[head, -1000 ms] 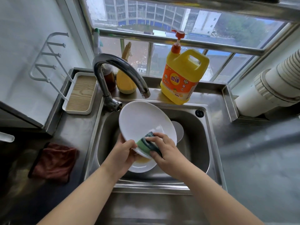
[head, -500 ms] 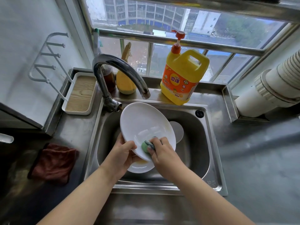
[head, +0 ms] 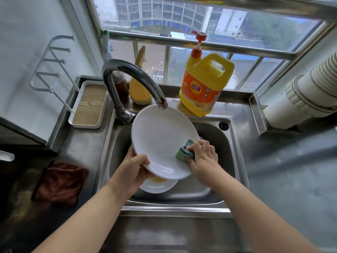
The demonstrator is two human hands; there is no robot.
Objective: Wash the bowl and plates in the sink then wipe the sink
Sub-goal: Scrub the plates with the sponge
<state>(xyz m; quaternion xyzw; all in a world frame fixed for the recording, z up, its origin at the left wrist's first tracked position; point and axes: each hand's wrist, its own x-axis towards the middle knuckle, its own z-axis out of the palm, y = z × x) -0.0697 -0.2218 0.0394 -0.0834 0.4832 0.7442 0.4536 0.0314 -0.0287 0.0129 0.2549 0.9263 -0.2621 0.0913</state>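
A large white plate is held tilted over the steel sink. My left hand grips its lower left rim, thumb on the face. My right hand holds a green and blue sponge against the plate's right edge. Under the plate a second white dish with yellowish residue lies in the sink bottom, mostly hidden. No water runs from the tap.
A yellow detergent jug with a pump stands behind the sink. A brown bottle and a yellow brush stand by the tap. A dark red cloth lies on the left counter, near a white tray. A white pipe runs at right.
My right hand has slid the sponge from the plate's lower middle to its right edge. The plate has tilted a little flatter in my left hand.
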